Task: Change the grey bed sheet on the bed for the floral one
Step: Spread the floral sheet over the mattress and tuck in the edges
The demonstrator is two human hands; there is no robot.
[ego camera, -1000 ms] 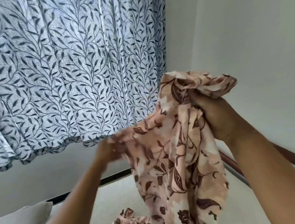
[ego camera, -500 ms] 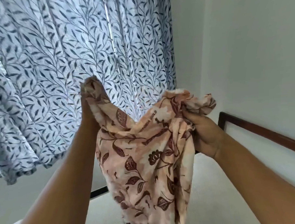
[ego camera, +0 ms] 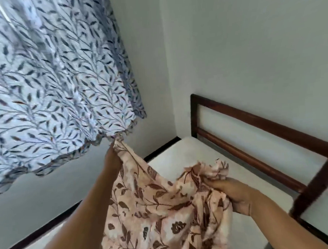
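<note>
**Bedroom corner, flowery sheet held up**

Leafy blue curtain hangs at upper left. Left hand, in the middle, has fingers clamped on one sheet edge. The flowery sheet hangs lower middle, over the white mattress. Right hand squeezes a bunch of it. Brown bed rail stands at the right.

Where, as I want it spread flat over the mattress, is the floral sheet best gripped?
Probably its top edge, from above, at two points well apart. The floral sheet hangs in folds between the left hand, pinching a raised tip, and the right hand, gripping a crumpled bunch; a grip further out along the edge should open it.
</note>
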